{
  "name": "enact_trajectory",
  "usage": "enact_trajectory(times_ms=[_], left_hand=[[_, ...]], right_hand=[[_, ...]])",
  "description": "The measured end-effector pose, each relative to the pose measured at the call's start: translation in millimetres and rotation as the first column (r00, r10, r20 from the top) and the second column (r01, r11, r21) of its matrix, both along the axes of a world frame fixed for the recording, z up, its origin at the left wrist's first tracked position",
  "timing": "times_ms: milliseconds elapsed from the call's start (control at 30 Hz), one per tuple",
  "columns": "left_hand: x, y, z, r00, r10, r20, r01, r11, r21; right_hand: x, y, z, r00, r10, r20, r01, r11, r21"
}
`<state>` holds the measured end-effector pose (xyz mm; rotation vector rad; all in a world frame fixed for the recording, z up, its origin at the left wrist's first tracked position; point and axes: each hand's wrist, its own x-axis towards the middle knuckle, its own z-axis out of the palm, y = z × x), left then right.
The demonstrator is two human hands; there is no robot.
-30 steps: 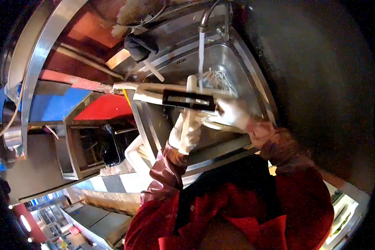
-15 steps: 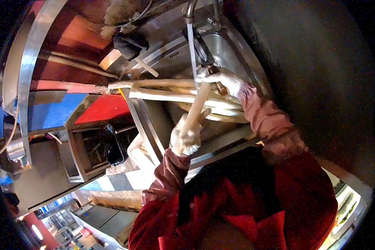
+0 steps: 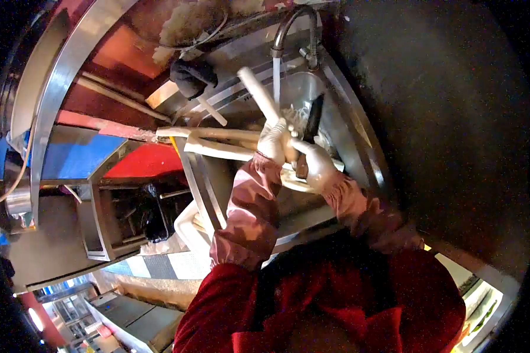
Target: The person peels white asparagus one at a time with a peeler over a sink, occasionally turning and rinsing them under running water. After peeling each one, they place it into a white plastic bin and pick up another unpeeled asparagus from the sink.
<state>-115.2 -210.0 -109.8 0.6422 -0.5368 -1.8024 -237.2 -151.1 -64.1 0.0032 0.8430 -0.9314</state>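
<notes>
Under the running tap, my gloved left hand point(image 3: 272, 141) is wrapped round a long pale stick-shaped vegetable point(image 3: 258, 94), which points up and left over the sink. Close on its right, my gloved right hand point(image 3: 318, 163) grips a dark tool with a wide black blade point(image 3: 314, 117), its handle partly hidden by the fingers. The blade points up toward the tap. More long pale pieces point(image 3: 218, 147) lie across the sink beneath and left of my hands. Water falls just behind the held piece.
A curved metal faucet point(image 3: 278, 44) rises at the sink's back. A black cloth-like item point(image 3: 192, 78) sits on the back left ledge, a pale stick below it. A metal sink rim point(image 3: 205, 182) runs at the left, with red and blue panels point(image 3: 76, 154) beyond.
My left hand has moved up and right toward the tap, and the held piece now points up and left. My right hand has moved down, and the blade stands right of the water stream.
</notes>
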Motion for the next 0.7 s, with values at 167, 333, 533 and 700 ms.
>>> enact_trajectory(times_ms=[167,333,533,700], left_hand=[[10,-4,34,0.942,-0.202,0.268,0.185,0.979,0.089],[34,31,34,0.852,-0.444,0.277,0.357,0.880,0.313],[51,102,50,0.799,-0.253,0.545,0.300,0.954,0.003],[64,115,49,0.611,-0.343,0.714,0.173,0.937,0.302]], right_hand=[[-48,-8,-28,0.582,-0.124,-0.804,-0.472,0.753,-0.458],[-62,-8,-2,-0.106,-0.651,-0.752,-0.890,0.399,-0.220],[-76,-59,-17,-0.316,-0.246,-0.916,-0.787,0.608,0.108],[-61,-35,-17,-0.247,-0.374,-0.894,-0.850,0.526,0.015]])
